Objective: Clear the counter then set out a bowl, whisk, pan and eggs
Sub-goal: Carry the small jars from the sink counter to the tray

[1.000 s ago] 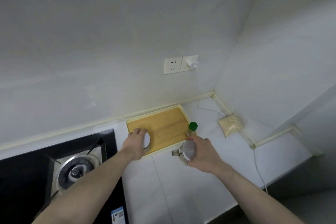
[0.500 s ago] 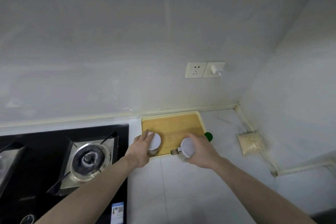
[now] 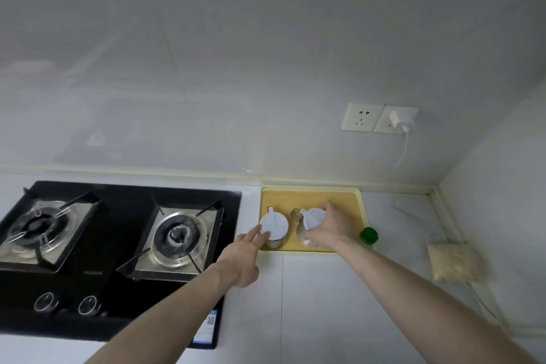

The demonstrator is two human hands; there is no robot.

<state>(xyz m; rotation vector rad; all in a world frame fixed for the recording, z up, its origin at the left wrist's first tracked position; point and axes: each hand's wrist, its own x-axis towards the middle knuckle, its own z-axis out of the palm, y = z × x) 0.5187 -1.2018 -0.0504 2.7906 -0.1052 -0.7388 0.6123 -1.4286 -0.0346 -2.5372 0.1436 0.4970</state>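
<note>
Your right hand (image 3: 331, 229) grips the jar (image 3: 310, 223) on the board (image 3: 313, 196). Your left hand (image 3: 245, 257), fingers extended, touches the jar at 9 o'clock (image 3: 274, 227).

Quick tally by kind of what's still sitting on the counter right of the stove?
White-lidded jars: 2, left jar and right jar, both on the board
Cutting board: 1
Green-capped bottle: 1
Bag of grains: 1
Total: 5

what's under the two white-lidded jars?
Both white-lidded glass jars stand on the yellow-rimmed wooden cutting board. The right hand grips the right jar, covering its base; the left hand touches the left lid.
</note>
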